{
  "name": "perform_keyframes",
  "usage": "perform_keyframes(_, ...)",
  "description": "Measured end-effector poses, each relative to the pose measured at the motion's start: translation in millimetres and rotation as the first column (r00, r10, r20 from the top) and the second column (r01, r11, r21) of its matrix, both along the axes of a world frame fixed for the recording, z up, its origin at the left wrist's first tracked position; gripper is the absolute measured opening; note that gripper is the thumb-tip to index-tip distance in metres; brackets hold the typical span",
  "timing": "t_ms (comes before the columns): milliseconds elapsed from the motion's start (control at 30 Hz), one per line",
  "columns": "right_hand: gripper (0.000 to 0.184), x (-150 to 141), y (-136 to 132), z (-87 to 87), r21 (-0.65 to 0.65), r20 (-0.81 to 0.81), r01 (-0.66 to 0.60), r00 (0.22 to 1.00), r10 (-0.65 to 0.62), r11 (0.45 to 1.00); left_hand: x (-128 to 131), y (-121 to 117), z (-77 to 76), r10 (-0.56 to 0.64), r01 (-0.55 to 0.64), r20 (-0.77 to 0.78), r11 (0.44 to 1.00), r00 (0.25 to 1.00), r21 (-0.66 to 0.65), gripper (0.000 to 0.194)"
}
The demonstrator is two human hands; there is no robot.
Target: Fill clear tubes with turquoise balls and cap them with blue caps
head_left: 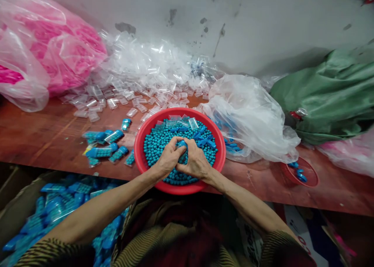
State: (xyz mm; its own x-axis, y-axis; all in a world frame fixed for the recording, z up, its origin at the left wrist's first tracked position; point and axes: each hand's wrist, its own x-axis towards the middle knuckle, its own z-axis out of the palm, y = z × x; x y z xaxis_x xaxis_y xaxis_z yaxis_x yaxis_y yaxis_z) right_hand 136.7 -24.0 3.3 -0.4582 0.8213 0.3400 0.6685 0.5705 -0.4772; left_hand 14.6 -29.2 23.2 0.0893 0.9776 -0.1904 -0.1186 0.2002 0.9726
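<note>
While both of my hands meet over the middle of the red basin (142,139), I judge the work to be somewhere in mid-run rather than near either end. My left hand (167,159) and my right hand (195,162) are curled inward with fingertips touching, pinching a small clear tube with a blue cap (182,144) between them, just above the teal beads (156,142) that fill the basin. Whether that tube is already full I cannot tell; the fingers hide most of it.

What looks done: at nine o'clock from the basin, a small cluster of filled tubes (105,148) lies on the wooden table (43,134), and at seven o'clock, below the table edge, a box of filled blue tubes (58,208) holds a good many more.

What looks left: the basin is heaped with beads, a few empty tubes (187,122) and loose blue caps (206,140) rest on the beads at twelve to one o'clock, and a big drift of empty clear tubes (140,76) spreads across the table from ten to twelve o'clock. A clear bag with blue caps (248,119) sits just beside the basin at two o'clock, and a small red dish (304,173) with a few caps lies at four o'clock. A pink bag (43,52) and a green sack (324,91) flank the far corners.
</note>
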Motion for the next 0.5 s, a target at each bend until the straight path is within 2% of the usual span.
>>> perform_keyframes(167, 0.079, -0.1, 0.9, -7.0, -0.038, 0.004, -0.012, 1.0, 0.012, 0.999, 2.2, 1.5, -12.9, 0.035, -0.02, -0.145, 0.994, 0.989, 0.105, 0.022)
perform_keyframes(300, 0.084, 3.3, 3.1, -0.6, -0.181, -0.031, -0.082, 0.996, 0.078, 0.98, -2.7, 3.0, -10.1, -0.037, 0.054, -0.156, 0.993, 0.987, 0.107, 0.027)
perform_keyframes(400, 0.092, 10.5, 7.7, 3.6, -0.334, -0.1, -0.187, 0.982, 0.163, 0.924, -23.8, 3.7, 0.3, -0.118, 0.143, -0.243, 0.986, 0.963, 0.087, 0.033)
perform_keyframes(500, 0.085, 20.2, 15.9, 1.9, -0.395, -0.126, -0.177, 0.982, 0.138, 0.901, -65.2, 3.9, 8.4, -0.027, 0.082, -0.394, 0.989, 0.919, 0.123, 0.037)
